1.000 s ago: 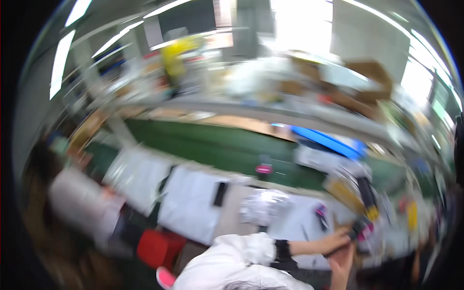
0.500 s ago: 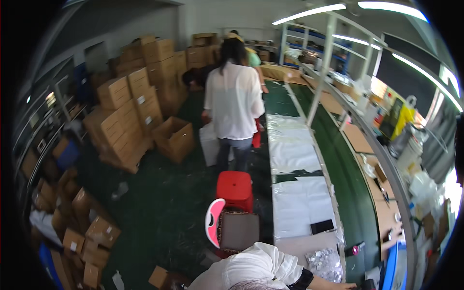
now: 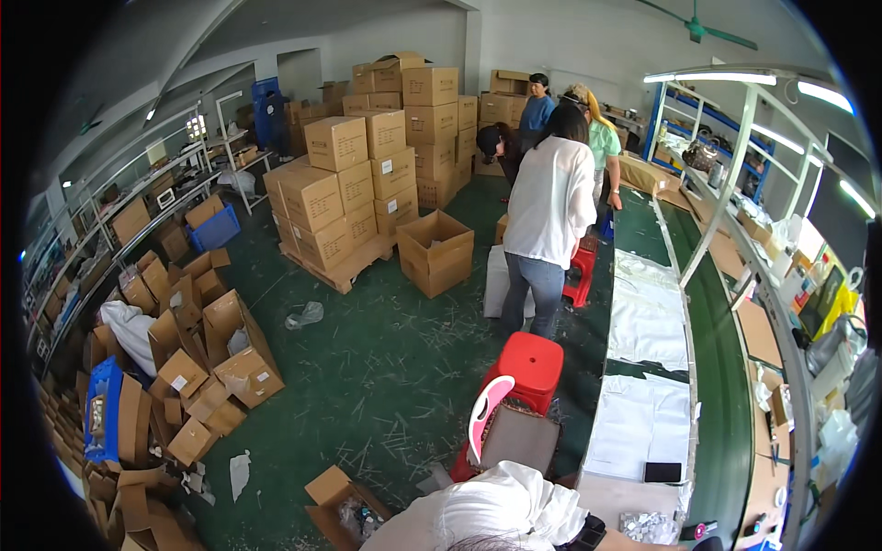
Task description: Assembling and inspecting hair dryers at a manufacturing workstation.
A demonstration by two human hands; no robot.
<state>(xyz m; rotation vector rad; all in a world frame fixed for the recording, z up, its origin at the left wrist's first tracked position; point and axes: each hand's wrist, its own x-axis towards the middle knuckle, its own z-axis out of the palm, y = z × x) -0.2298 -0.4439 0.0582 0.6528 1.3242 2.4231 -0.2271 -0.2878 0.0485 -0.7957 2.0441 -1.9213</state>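
Neither of my hands shows. My white-sleeved shoulder fills the bottom edge, and a forearm with a black cuff runs off the lower rim toward the workbench on the right. Nearest that arm on the bench are a clear bag of small parts, a flat black rectangle and white sheets. A green conveyor belt runs along the bench's far side.
A brown seat with a pink back and a red stool stand just left of the bench. A person in a white shirt stands further along, others behind. Stacked cartons and loose boxes cover the green floor.
The view has swung from the bench and conveyor round to the warehouse floor. My arm and hand, seen reaching over the bench a second ago, have dropped to the lower rim.
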